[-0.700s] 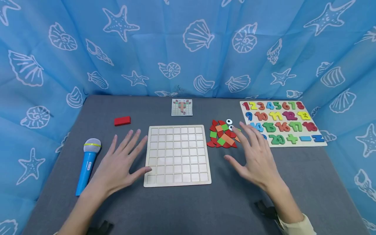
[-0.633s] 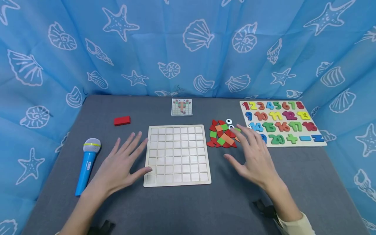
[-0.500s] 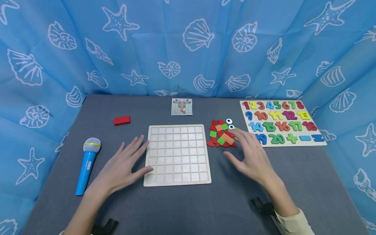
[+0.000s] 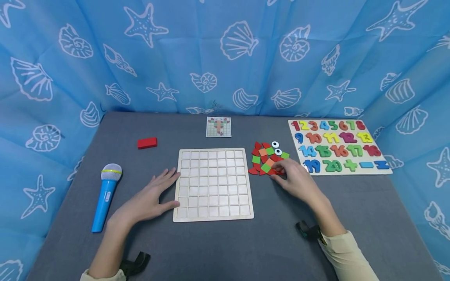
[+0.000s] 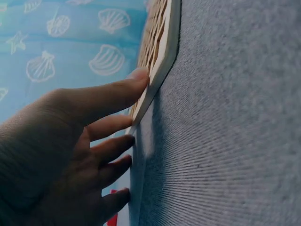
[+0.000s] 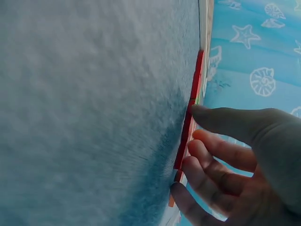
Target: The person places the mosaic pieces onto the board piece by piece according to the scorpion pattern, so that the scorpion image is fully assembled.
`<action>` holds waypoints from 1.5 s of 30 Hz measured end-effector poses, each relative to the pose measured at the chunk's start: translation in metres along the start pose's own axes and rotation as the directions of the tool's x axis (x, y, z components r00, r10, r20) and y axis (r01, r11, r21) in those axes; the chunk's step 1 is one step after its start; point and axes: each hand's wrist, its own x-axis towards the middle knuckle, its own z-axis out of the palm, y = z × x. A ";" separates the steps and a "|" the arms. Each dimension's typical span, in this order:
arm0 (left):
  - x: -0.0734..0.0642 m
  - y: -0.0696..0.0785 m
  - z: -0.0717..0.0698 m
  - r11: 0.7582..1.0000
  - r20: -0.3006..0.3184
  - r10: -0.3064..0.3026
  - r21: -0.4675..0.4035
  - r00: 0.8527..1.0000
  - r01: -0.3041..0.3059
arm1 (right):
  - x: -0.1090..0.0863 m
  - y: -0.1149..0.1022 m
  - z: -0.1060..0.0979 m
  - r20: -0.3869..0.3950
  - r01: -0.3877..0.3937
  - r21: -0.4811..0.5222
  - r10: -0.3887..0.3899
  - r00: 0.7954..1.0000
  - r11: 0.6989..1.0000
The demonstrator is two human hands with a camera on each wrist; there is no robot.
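My left hand (image 4: 147, 200) is at the left edge of a pale wooden grid board (image 4: 213, 185), its thumb overlapping the rim and its fingers extended along the side. The left wrist view shows the thumb tip against the board's edge (image 5: 162, 56). To the right of the board, my right hand (image 4: 299, 182) reaches down to a pile of flat red, green and orange pieces (image 4: 264, 158). Its thumb and loosely bent fingers rest at the pile's near right side. From the right wrist, the thumb tip meets a red piece (image 6: 185, 141); nothing is lifted.
A small pattern card (image 4: 218, 127) lies behind the board. Two white-and-black eye discs (image 4: 275, 144) top the pile. A number puzzle board (image 4: 340, 146) stands back right. On the left are a blue toy microphone (image 4: 104, 199) and a red block (image 4: 147, 143).
My left hand has lowered toward the board's left edge. The right hand has come down and left onto the pile, its fingers bending more and covering some pieces.
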 end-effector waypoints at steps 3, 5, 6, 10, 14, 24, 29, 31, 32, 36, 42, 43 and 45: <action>-0.001 -0.003 0.000 1.000 0.002 0.009 -0.019 1.000 -0.009 | 0.005 0.002 0.001 0.004 -0.010 -0.017 0.010 1.000 1.000; -0.001 -0.005 0.000 0.999 0.004 0.013 -0.032 1.000 -0.013 | 0.007 0.003 0.001 0.012 -0.017 -0.024 0.017 1.000 1.000; -0.001 -0.005 0.000 0.999 0.006 0.014 -0.038 1.000 -0.014 | 0.008 0.004 0.001 0.015 -0.018 -0.027 0.019 1.000 0.999; 0.000 -0.007 0.000 0.998 0.010 0.020 -0.060 1.000 -0.019 | 0.010 0.005 0.000 0.025 -0.012 -0.031 0.013 1.000 0.999; 0.000 -0.008 0.001 0.997 0.014 0.024 -0.077 1.000 -0.023 | 0.010 0.007 -0.002 0.029 0.001 -0.021 -0.001 1.000 1.000; 0.000 -0.007 0.003 0.995 0.005 0.032 -0.095 0.999 -0.031 | 0.010 0.009 -0.004 0.056 0.012 0.003 -0.012 0.998 1.000; 0.000 -0.006 0.003 0.993 0.014 0.026 -0.112 1.000 -0.025 | 0.010 0.009 -0.002 0.073 0.003 0.007 -0.003 0.997 1.000; 0.000 -0.007 0.003 0.993 0.018 0.022 -0.116 1.000 -0.019 | 0.010 0.008 -0.001 0.080 -0.003 0.008 0.003 0.997 1.000; 0.000 -0.007 0.003 0.993 0.016 0.021 -0.119 1.000 -0.019 | 0.010 0.008 -0.001 0.082 -0.004 0.007 0.003 0.997 1.000; 0.000 -0.008 0.005 0.991 -0.013 0.042 -0.130 0.999 -0.043 | 0.008 0.006 0.000 0.083 0.019 0.009 -0.020 0.996 1.000; -0.001 -0.010 0.007 0.989 -0.034 0.059 -0.135 0.998 -0.063 | 0.006 0.002 0.000 0.067 0.099 0.031 -0.101 0.993 0.995; -0.001 -0.011 0.007 0.989 -0.031 0.058 -0.135 0.998 -0.062 | 0.006 0.002 0.001 0.060 0.107 0.041 -0.110 0.992 0.993; -0.001 -0.009 0.005 0.989 -0.017 0.048 -0.136 0.999 -0.050 | 0.008 0.000 0.001 0.045 0.124 0.065 -0.127 0.991 0.990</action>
